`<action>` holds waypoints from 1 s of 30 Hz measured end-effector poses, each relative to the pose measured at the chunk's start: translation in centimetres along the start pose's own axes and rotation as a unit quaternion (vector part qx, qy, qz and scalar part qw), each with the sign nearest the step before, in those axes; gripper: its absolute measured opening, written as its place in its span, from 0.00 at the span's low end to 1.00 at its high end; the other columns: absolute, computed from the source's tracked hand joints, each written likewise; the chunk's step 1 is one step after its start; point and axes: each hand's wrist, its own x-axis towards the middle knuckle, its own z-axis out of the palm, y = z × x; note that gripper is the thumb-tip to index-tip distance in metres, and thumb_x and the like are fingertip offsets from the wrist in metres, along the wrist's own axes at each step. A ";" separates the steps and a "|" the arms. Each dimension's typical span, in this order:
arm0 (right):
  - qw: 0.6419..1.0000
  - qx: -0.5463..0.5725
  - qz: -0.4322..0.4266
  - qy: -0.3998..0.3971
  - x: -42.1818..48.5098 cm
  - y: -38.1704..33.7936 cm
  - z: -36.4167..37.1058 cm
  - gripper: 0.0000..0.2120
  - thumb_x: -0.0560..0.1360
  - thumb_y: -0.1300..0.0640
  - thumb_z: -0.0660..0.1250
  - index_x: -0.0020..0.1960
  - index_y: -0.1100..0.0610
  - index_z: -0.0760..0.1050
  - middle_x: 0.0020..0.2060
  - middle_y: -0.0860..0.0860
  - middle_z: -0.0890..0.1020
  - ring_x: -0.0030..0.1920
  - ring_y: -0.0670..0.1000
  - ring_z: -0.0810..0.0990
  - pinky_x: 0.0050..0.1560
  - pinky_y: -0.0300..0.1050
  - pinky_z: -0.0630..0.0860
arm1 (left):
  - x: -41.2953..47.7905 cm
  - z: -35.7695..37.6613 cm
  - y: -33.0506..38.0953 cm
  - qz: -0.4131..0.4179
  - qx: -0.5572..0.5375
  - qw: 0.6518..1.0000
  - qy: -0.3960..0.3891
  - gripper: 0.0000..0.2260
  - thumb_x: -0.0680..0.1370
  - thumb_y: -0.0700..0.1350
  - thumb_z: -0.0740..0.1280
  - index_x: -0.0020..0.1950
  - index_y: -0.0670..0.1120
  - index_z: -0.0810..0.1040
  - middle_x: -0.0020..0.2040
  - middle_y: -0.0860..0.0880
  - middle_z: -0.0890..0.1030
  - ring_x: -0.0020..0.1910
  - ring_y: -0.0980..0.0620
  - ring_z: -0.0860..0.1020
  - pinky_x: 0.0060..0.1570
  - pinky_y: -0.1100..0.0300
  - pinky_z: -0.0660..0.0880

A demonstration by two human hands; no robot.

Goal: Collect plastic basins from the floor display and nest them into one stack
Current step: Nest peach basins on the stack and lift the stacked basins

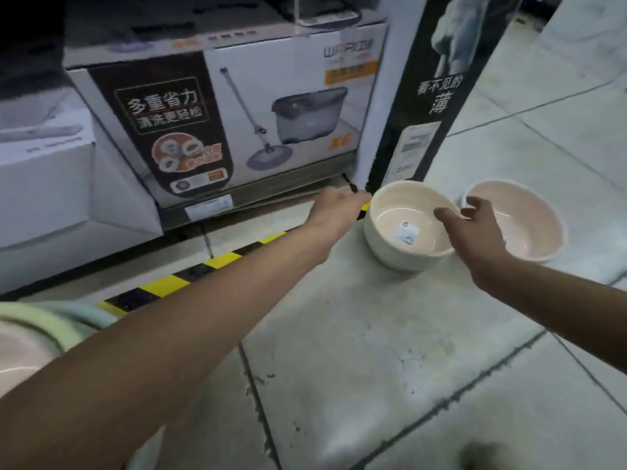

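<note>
Cream basin (403, 215) | left hand (334, 206) outstretched, grip holding rim | right hand (475, 228) grip wide

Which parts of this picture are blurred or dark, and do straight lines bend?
Head view: both the left hand and right hand are softly blurred; the cream basin is sharper; the top left corner is dark; the floor tile joints curve with the wide lens.

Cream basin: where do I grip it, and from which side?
Take the cream basin by its rim, one grip on each side, coming from above. It stands upright and open, its rounded wall offers no hold, and the pink basin sits close on its right.
</note>
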 end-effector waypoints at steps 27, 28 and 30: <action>0.974 0.138 0.111 -0.139 15.6 8.4 -2.1 0.19 0.70 0.63 0.62 0.60 0.53 0.74 0.53 0.56 0.80 0.54 0.60 0.80 0.48 0.61 0.83 | 10.0 14.3 -1.7 -0.080 -0.044 0.988 0.127 0.09 0.74 0.37 0.62 0.53 0.45 0.75 0.49 0.44 0.81 0.46 0.43 0.79 0.51 0.43 0.80; 0.975 0.147 0.101 -0.132 15.9 7.8 -3.0 0.17 0.71 0.64 0.62 0.58 0.53 0.73 0.50 0.55 0.80 0.53 0.59 0.80 0.48 0.61 0.83 | 9.9 14.7 -0.6 -0.065 -0.046 0.989 0.123 0.08 0.75 0.38 0.63 0.52 0.46 0.75 0.47 0.45 0.81 0.46 0.43 0.79 0.51 0.44 0.80; 0.975 0.171 0.089 -0.111 16.7 6.5 -5.3 0.14 0.72 0.65 0.62 0.56 0.54 0.73 0.44 0.52 0.80 0.49 0.57 0.80 0.46 0.58 0.83 | 9.7 16.1 1.8 -0.037 -0.045 0.992 0.114 0.05 0.75 0.39 0.63 0.46 0.48 0.74 0.43 0.48 0.80 0.44 0.45 0.79 0.50 0.48 0.80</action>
